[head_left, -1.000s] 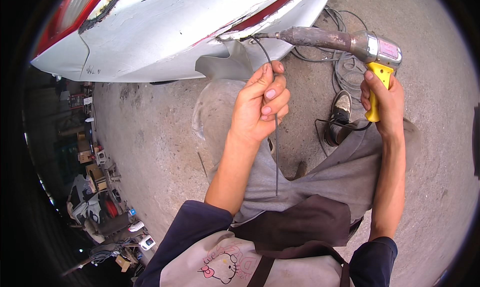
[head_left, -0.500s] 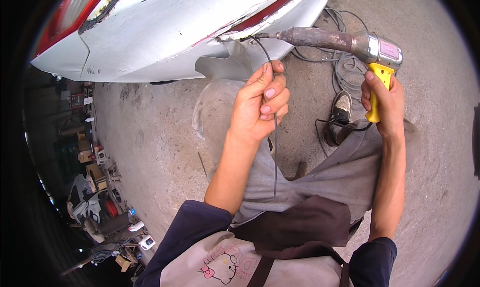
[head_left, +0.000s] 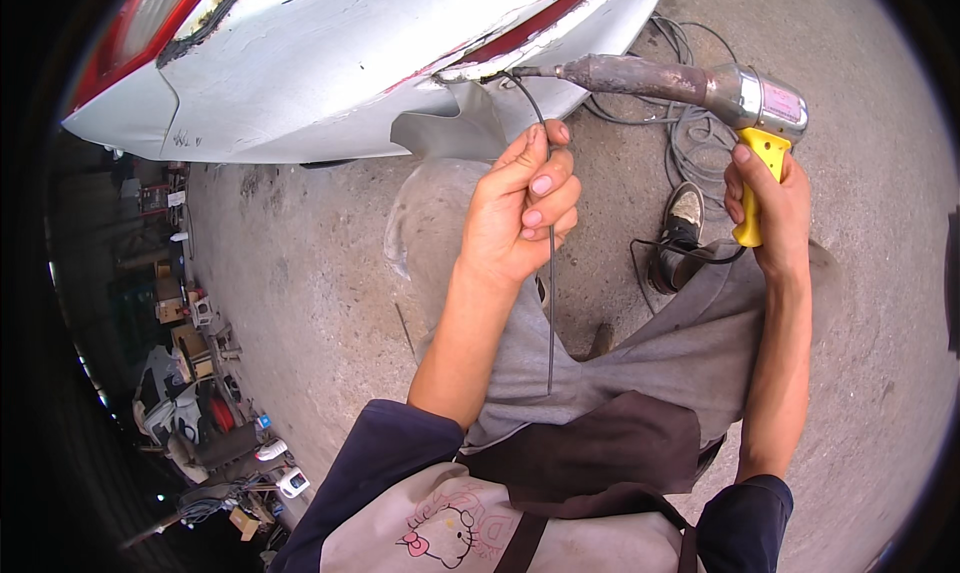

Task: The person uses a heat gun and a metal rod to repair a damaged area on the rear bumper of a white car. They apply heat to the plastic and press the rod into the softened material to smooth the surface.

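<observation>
Between the thumb and fingers of my left hand (head_left: 522, 201) is a thin dark plastic welding rod (head_left: 551, 313). Its lower end hangs free over my lap, while the upper end curves to the damaged edge of a white car bumper (head_left: 300, 83). My right hand (head_left: 775, 198) is wrapped round the yellow handle of a hot-air gun (head_left: 735, 95) with a metal barrel. The gun points left, its narrow nozzle tip at the bumper edge where the rod meets it. Whether tip and rod touch the plastic, I cannot tell. A red strip (head_left: 520, 25) shows along the bumper.
A grey cable (head_left: 690, 138) lies coiled on the concrete floor (head_left: 310, 243) behind the gun. My shoe (head_left: 682, 218) is close to it, with the gun's black cord nearby. Boxes, bottles and a dark roll (head_left: 228, 448) crowd the left side. A red tail light (head_left: 125, 33) sits at upper left.
Hardly anything differs. The hot-air gun and my right hand have shifted very slightly to the right; my left hand keeps its hold on the rod.
</observation>
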Motion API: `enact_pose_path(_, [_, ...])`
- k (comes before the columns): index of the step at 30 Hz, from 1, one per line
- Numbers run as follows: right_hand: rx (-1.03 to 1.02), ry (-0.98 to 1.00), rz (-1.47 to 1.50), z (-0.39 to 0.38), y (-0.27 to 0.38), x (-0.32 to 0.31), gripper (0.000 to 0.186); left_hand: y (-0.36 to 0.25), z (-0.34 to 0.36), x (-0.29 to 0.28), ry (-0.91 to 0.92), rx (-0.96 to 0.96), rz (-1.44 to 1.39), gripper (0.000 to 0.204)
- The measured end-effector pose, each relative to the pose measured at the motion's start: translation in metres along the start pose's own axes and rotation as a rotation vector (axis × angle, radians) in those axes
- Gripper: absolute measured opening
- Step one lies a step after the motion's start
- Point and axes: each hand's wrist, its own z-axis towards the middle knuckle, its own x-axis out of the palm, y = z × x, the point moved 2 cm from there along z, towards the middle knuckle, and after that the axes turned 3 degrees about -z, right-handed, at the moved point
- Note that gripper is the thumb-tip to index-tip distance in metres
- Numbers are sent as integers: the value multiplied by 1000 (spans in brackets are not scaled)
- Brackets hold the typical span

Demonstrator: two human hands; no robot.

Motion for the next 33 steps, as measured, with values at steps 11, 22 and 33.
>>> enact_pose_path(11, [3, 9, -9, 1, -1, -2, 20, 1, 1, 2, -51, 9, 22, 23])
enact_pose_path(22, [-1, -2, -26, 2, 4, 2, 22, 0, 0, 1, -5, 6, -9, 24])
enact_pose_path(33, [-2, 3, -16, 3, 2, 0, 21, 1, 1, 1, -19, 9, 3, 23])
